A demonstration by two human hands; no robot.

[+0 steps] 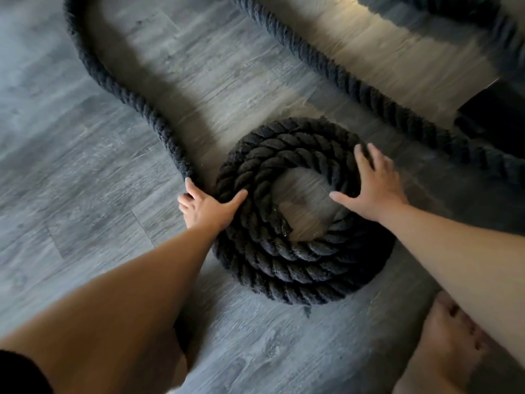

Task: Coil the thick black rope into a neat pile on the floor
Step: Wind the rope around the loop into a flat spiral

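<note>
The left hand (208,207) sits at the near-left side of the coil (298,282). Its thumb lies across the top turns and its fingers are curled round the outside of the thick black rope (181,155), just where the loose run (119,92) meets the pile. The right hand (372,186) lies spread and flat on the far-right side of the coil, holding nothing, with its thumb reaching toward the hollow middle. The coil rests about mid-floor (85,180), a few turns wide and stacked. The loose run sweeps off toward the far-left of the floor, loops back across the far edge and trails down the right side, close by a dark block (494,109). Much of the rope is not yet wound, so the main risk is probably weight. A hard pull with the left hand could slide the whole pile along the smooth boards or tip the upper turns inward into the open centre, unless the right hand presses down firmly. The stiff twist may also kink or spring a turn outward, leaving a lopsided stack. The far stretch could snag on the dark block as it is dragged in. A bare foot (443,345) stands near the coil's near-right side, where a widening turn could catch it.
</note>
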